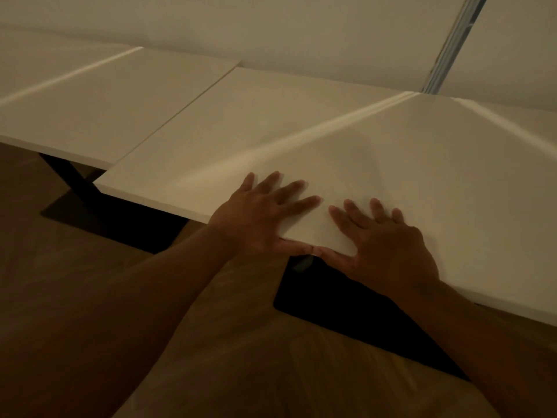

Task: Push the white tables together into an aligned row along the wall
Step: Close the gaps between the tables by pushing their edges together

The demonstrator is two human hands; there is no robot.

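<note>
Both hands (325,230) press the near table (301,140), lengthwise along wall (301,31).

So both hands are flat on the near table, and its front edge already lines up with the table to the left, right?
Not quite. Both hands, left hand and right hand, do rest on the near table, but the head view shows its front edge sticking out past the left table; the two are not yet aligned.
</note>
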